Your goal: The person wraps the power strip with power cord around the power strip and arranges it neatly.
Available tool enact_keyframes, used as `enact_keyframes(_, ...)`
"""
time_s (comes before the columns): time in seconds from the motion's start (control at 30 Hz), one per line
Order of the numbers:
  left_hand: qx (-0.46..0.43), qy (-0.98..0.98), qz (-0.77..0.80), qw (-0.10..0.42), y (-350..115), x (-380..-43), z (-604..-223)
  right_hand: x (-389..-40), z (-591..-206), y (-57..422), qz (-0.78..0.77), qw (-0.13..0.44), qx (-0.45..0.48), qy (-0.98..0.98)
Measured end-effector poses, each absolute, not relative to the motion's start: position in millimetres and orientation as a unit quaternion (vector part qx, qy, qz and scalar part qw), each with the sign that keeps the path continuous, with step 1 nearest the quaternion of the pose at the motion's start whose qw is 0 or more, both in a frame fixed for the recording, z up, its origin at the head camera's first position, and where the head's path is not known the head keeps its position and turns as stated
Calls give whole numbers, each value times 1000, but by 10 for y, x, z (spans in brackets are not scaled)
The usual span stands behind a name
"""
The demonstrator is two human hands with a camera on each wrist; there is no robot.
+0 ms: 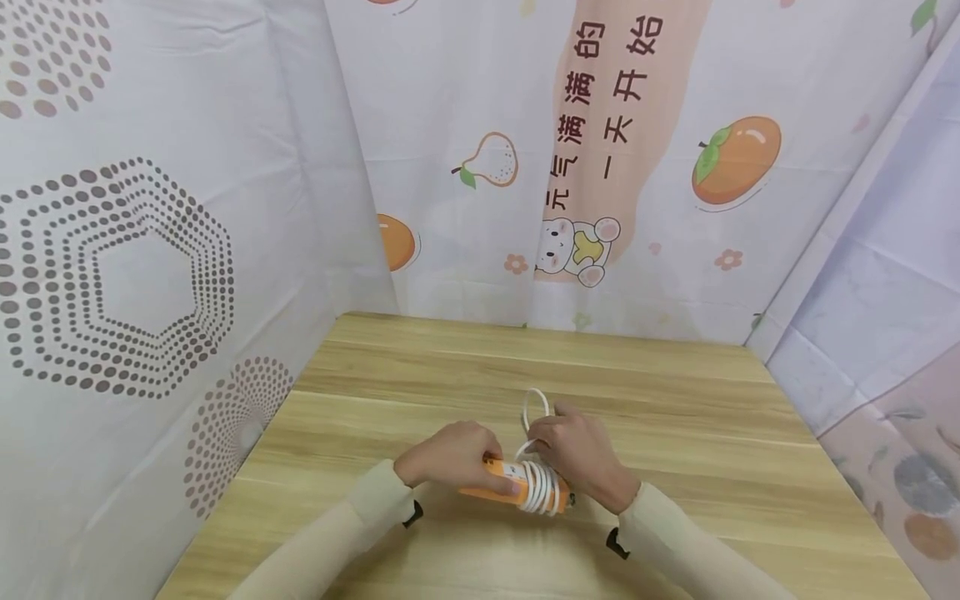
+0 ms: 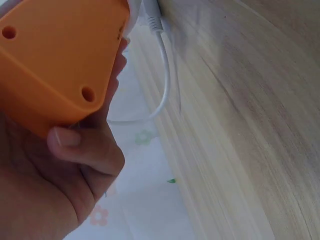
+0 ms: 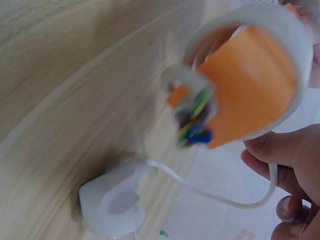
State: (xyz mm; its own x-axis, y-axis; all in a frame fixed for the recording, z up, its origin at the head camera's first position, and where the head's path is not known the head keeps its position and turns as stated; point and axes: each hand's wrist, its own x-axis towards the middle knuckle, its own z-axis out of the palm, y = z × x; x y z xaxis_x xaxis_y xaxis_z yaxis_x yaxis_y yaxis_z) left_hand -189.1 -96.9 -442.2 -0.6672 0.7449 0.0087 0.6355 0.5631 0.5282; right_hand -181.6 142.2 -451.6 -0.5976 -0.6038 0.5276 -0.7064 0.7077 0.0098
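My left hand [image 1: 453, 454] grips an orange plastic case [image 2: 65, 50], thumb along its near side, over the tabletop. The case has a pale label on top and round holes in its underside. Several turns of white cord [image 1: 538, 487] are wound about its right end. There, a cut cord end shows coloured wires [image 3: 192, 122], green-yellow and blue among them. With thumb and fingers, my right hand [image 1: 581, 450] pinches the loose cord just beyond the coils. That cord runs to a white plug [image 3: 112, 202] at the tabletop; in the head view the plug is hidden.
The wood-grain table [image 1: 420, 375] reaches back to a printed fabric curtain [image 1: 465, 250]. Another patterned curtain [image 1: 150, 292] hangs along the left side, and pale fabric [image 1: 885, 333] borders the right. A small loop of cord stands up beyond my right hand.
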Motion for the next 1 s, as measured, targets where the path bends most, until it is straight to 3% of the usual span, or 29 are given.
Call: enact_keyframes(1.0,224,945,230,-67,-838,-1953,-4554,-1804,-4390,1346,94,262,351,-894)
